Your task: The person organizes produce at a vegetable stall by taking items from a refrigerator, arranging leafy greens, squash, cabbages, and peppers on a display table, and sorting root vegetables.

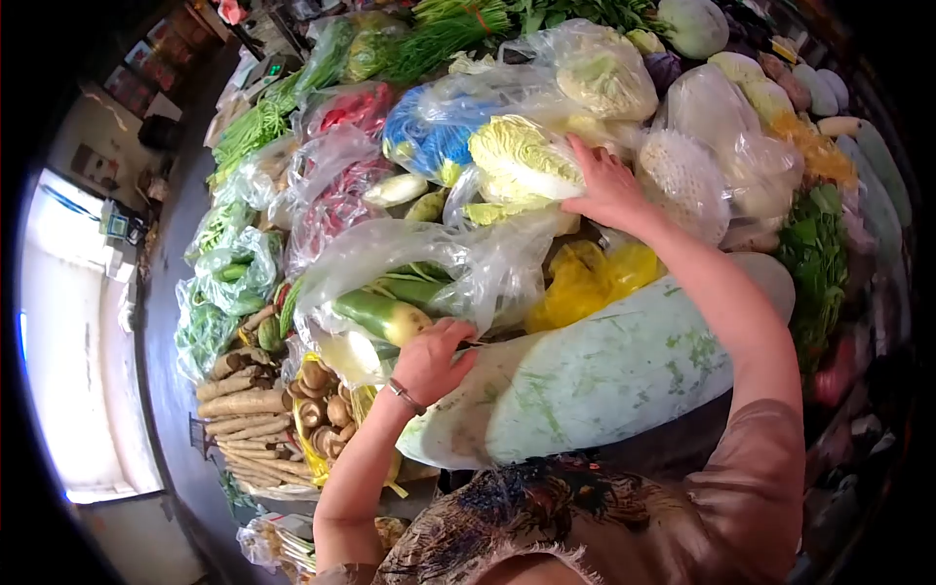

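My right hand (609, 187) rests its spread fingers against the right side of a pale yellow-green napa cabbage (522, 161). Lower down, my left hand (436, 359), with a band at the wrist, has its fingers curled at the edge of a clear plastic bag (487, 258). Green-and-white radishes (375, 314) lie in that bag, just above my left hand. What those fingers pinch is too small to make out. A yellow bag (590, 283) sits between my two hands. Below it lies a huge pale green winter melon (614, 366), close to my body.
Brown mushrooms (327, 405) and long brown roots (249, 414) are at the lower left. Blue (429, 127) and red (341, 175) bags lie beyond the radishes. Bagged white produce (682, 180) and leafy greens (814, 258) are on the right. A floor (175, 292) runs along the left.
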`<action>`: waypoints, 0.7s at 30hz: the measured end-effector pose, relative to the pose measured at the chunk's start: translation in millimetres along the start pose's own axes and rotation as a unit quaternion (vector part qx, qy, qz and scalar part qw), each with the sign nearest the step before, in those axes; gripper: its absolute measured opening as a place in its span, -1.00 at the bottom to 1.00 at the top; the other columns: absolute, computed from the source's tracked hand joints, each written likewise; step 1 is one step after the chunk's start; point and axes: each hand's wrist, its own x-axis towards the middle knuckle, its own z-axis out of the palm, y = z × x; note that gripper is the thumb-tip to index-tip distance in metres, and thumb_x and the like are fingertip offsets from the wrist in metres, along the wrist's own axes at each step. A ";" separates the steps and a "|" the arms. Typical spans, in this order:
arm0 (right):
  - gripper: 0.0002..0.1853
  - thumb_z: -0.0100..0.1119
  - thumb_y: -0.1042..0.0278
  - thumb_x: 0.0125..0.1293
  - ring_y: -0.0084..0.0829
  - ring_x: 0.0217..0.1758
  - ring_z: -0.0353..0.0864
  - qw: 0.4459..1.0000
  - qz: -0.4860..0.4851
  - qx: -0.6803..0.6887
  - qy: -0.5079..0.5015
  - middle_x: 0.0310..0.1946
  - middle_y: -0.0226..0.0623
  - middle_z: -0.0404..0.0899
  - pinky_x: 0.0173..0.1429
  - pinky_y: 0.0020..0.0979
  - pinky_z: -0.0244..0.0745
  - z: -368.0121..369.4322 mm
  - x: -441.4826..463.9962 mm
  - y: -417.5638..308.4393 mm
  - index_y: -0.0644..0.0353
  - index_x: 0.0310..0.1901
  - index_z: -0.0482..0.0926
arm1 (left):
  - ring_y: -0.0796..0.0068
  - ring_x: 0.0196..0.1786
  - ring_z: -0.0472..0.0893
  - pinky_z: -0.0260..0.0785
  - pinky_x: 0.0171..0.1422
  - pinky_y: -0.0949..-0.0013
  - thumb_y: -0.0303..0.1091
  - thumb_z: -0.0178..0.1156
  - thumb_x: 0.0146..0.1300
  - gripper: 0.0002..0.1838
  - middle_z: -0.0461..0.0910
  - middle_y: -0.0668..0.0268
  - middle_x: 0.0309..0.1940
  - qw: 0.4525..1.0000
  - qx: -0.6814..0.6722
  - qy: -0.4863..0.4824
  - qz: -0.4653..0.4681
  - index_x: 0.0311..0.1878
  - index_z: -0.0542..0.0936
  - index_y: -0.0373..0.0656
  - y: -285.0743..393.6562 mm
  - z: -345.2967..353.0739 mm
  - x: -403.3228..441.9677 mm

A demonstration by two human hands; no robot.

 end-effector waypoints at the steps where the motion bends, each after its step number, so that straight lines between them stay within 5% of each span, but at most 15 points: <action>1: 0.12 0.41 0.04 0.00 0.12 0.42 0.20 1.000 -0.009 0.013 0.004 0.37 0.19 0.16 0.43 -0.10 0.18 4.3 3.6 9.3 -0.01 0.51 -0.12 | 0.10 -0.27 0.63 0.47 -0.17 0.18 -0.41 0.20 0.16 -0.81 0.59 0.16 -0.25 1.000 0.003 -0.002 0.003 -0.14 0.57 -0.18 5.7 -4.9 0.5; 3: 0.11 0.41 0.05 0.00 0.11 0.42 0.20 0.999 0.006 0.038 0.002 0.37 0.19 0.16 0.42 -0.10 0.19 -0.6 5.1 18.2 0.00 0.51 -0.11 | 0.09 -0.23 0.61 0.46 -0.16 0.11 -0.35 0.20 0.19 -0.75 0.53 0.18 -0.15 0.998 0.027 -0.011 -0.052 -0.06 0.53 -0.12 21.7 -17.0 1.5; 11: -0.02 0.38 0.10 0.06 0.03 0.45 0.17 0.998 -0.012 0.030 0.056 0.40 0.04 0.16 0.42 -0.03 0.13 -46.9 -26.5 40.3 -0.03 0.48 0.02 | 0.05 -0.09 0.60 0.50 -0.08 0.18 -0.49 0.25 0.13 -0.71 0.55 0.10 -0.05 0.989 0.112 0.093 0.004 -0.04 0.54 -0.23 53.7 -16.1 -6.9; 14: -0.14 0.39 0.16 0.05 -0.11 0.46 0.12 0.959 -0.034 -0.158 0.233 0.40 -0.11 0.16 0.41 0.03 -0.01 -90.1 -66.3 59.1 -0.07 0.42 0.21 | 0.05 -0.06 0.58 0.46 0.01 0.15 -0.48 0.26 0.12 -0.70 0.54 0.11 -0.09 0.988 0.104 0.116 0.012 -0.04 0.55 -0.20 56.9 -18.0 -25.4; 17: -0.16 0.34 0.18 0.11 -0.07 0.46 0.12 0.923 0.057 -0.243 0.295 0.41 -0.11 0.17 0.44 0.08 -0.09 -113.6 -101.0 115.5 -0.11 0.44 0.19 | 0.03 -0.06 0.57 0.46 0.01 0.16 -0.54 0.23 0.13 -0.72 0.56 0.09 -0.10 0.988 0.062 0.140 -0.021 -0.05 0.56 -0.25 63.1 -22.5 -46.6; 19: -0.29 0.26 0.14 0.20 -0.11 0.43 0.21 0.944 0.161 -0.195 0.214 0.35 -0.13 0.30 0.48 -0.01 -0.11 -115.3 -125.4 162.7 -0.09 0.40 0.26 | 0.07 -0.13 0.60 0.47 -0.04 0.20 -0.58 0.21 0.13 -0.72 0.58 0.10 -0.11 0.987 0.042 0.143 -0.067 -0.05 0.56 -0.25 66.4 -20.9 -62.8; 21: -0.43 0.17 0.08 0.28 -0.16 0.32 0.39 0.958 0.214 0.188 0.039 0.23 -0.15 0.47 0.45 -0.19 0.06 -93.9 -134.9 239.3 -0.01 0.32 0.40 | 0.10 -0.17 0.61 0.48 -0.08 0.22 -0.59 0.21 0.13 -0.72 0.58 0.10 -0.11 0.987 0.022 0.139 -0.080 -0.05 0.56 -0.25 72.0 -18.4 -77.9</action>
